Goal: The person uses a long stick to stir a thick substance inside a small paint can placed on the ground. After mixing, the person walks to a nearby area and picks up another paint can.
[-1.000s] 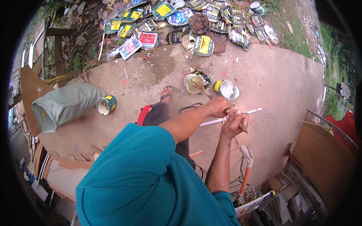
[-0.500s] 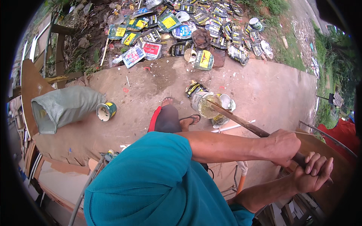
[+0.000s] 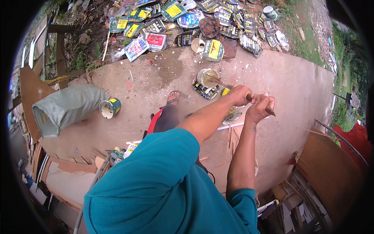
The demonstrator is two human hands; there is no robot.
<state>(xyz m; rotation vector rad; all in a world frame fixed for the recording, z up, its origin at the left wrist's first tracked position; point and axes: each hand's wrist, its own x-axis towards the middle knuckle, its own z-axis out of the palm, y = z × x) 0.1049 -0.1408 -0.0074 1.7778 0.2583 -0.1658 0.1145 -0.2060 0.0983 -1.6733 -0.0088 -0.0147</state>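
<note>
Both my hands are closed around a long wooden stick. My left hand grips it nearer the bucket, and my right hand holds it close to its upper end. The stick's far end goes down into a round, light-coloured bucket with yellowish, wet-looking stuff inside; its tip is hidden there. A black-and-yellow packet lies against the near side of the bucket. Other containers beside it are mostly covered by my left hand and forearm.
A grey-green woven sack lies at the left, next to a small green-and-yellow tub. Many discarded packets are heaped along the far edge of the concrete. Wooden boards lean at the right. My sandalled foot stands left of the bucket.
My hands have swung left and away from me, bringing the stick's upper end along. The bucket's mouth is farther away than before. The stick stays in it, and both hands keep their grip.
</note>
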